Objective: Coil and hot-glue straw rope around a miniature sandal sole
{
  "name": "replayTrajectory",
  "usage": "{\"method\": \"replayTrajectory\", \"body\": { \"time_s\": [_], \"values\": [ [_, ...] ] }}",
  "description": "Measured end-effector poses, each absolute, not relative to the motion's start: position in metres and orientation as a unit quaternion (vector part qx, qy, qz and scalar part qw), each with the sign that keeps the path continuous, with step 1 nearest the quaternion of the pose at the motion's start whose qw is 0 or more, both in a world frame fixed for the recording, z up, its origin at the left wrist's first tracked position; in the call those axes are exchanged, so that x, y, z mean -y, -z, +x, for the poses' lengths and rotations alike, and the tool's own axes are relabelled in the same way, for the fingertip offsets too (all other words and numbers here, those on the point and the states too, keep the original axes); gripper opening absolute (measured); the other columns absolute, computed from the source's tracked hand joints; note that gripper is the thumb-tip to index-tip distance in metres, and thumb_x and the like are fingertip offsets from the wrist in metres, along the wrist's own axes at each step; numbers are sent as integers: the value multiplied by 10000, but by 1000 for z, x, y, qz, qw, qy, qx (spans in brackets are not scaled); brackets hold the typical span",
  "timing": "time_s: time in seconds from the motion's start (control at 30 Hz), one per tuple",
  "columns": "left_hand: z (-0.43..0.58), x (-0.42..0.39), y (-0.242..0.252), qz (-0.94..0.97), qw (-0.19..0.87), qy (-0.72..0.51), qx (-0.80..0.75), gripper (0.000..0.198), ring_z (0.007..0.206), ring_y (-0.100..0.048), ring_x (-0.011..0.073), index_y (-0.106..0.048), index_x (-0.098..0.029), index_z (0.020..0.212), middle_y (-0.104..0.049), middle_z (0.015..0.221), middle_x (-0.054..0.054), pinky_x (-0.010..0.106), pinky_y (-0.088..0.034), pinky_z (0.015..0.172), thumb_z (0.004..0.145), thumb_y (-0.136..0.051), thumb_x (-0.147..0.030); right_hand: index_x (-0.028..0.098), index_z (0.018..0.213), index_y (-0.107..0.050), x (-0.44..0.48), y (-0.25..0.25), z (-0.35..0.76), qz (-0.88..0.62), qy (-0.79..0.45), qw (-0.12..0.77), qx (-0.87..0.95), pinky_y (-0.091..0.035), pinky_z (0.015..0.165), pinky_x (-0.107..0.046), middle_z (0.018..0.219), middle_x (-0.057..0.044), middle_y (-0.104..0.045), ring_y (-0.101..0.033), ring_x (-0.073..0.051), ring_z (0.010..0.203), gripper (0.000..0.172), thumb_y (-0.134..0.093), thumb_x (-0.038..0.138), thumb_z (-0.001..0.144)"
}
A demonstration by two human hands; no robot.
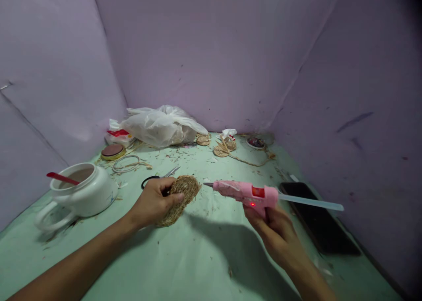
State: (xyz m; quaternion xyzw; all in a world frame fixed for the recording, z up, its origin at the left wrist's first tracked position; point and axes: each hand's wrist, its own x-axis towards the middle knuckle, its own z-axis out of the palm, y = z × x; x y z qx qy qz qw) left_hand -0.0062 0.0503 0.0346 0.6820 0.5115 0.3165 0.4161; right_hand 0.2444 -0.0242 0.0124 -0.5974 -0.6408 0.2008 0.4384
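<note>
While left hand pinches coiled jute mat tilted above table, right hand grips pink glue gun; nozzle points left at mat's right edge, just apart.

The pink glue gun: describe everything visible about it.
The glue gun is pink plastic, its barrel smeared with dried residue. A thin metal nozzle points toward the coiled rope mat without touching it. A translucent glue stick juts from the back. A small red light glows near the handle. It is held roughly level above the table, gripped by the handle in the right hand.
</note>
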Motion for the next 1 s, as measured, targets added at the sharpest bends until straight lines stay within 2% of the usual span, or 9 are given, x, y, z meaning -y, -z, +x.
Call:
{"method": "replayTrajectory", "body": {
  "time_s": [0.33, 0.53, 0.67, 0.87, 1.0],
  "values": [
    [-4, -46, -39, 731, 373, -317, -476, 186, 597, -511, 133, -718, -141, 808, -620, 654, 11, 217, -384, 521, 706, -587, -226, 208, 571, -486, 26, -17, 246, -593, -220, 427, 647, -283, 447, -246, 532, 28, -382, -353, -129, 489, 317, -511, 429, 797],
    [-5, -45, -37, 731, 373, -327, -468, 215, 636, -559, 157, -728, -149, 868, -670, 733, 42, 225, -411, 538, 709, -599, -213, 217, 656, -548, 26, -17, 248, -582, -221, 420, 661, -280, 457, -248, 531, 37, -367, -341, -131, 482, 244, -500, 397, 813],
    [-6, -46, -36, 735, 369, -328, -465, 204, 621, -551, 151, -729, -155, 859, -668, 717, 36, 224, -410, 533, 709, -606, -218, 214, 622, -507, 24, -16, 247, -583, -224, 425, 656, -282, 458, -250, 537, 34, -366, -337, -130, 486, 260, -504, 402, 801],
    [-8, -48, -33, 730, 374, -326, -470, 217, 645, -571, 162, -718, -151, 880, -671, 732, 30, 231, -424, 552, 711, -608, -232, 221, 501, -372, 22, -18, 247, -609, -238, 450, 608, -263, 435, -253, 525, 34, -309, -308, -117, 464, 377, -508, 450, 768],
    [-9, -49, -33, 725, 371, -326, -481, 207, 640, -559, 155, -718, -144, 854, -662, 717, 20, 229, -419, 558, 707, -611, -243, 220, 493, -369, 23, -18, 248, -607, -235, 440, 619, -268, 440, -256, 519, 34, -305, -312, -116, 464, 382, -510, 453, 761]
  ]
}}
